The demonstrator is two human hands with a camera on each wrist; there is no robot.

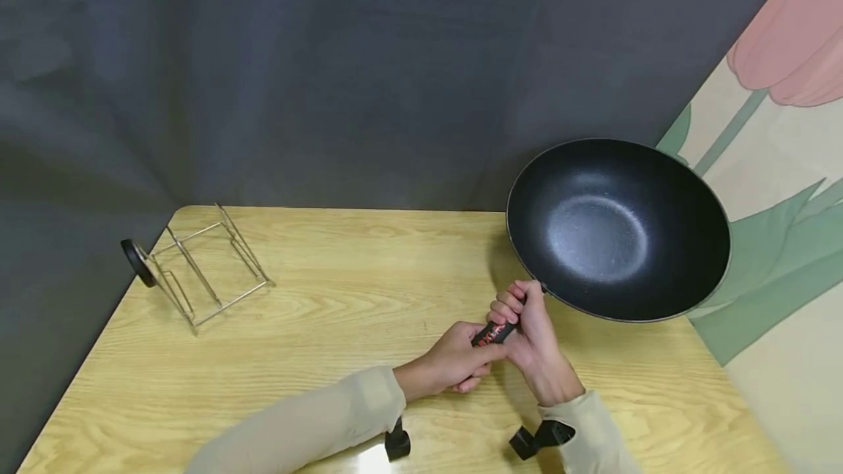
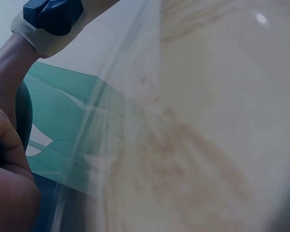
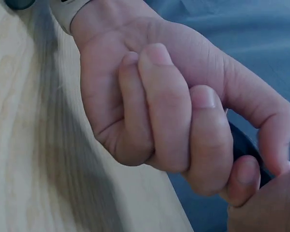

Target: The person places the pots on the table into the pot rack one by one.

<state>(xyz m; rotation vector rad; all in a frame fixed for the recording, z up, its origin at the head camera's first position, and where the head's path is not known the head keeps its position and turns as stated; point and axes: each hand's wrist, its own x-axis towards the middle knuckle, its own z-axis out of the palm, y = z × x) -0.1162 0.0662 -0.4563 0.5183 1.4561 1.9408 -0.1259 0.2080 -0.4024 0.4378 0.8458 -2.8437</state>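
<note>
In the head view, a black wok (image 1: 665, 196) is at the right, its open inside toward the camera. It appears raised above the table, with a shadow beside it. My right hand (image 1: 536, 331) grips its black handle (image 1: 495, 332) close to the pan. Farther down, my left hand (image 1: 457, 358) holds the handle's end, thumb laid along it. The right wrist view shows my left hand (image 3: 164, 106) with curled fingers and a bit of dark handle (image 3: 240, 142) behind them. Part of a hand (image 2: 12, 188) fills the lower left of the left wrist view.
A metal wire rack (image 1: 224, 304) with a black round piece (image 1: 138, 262) stands at the left of the wooden table (image 1: 342, 284). A dark curtain (image 1: 342, 79) hangs behind. At the right is a flower-patterned wall covering (image 1: 777, 254), near the wok's rim.
</note>
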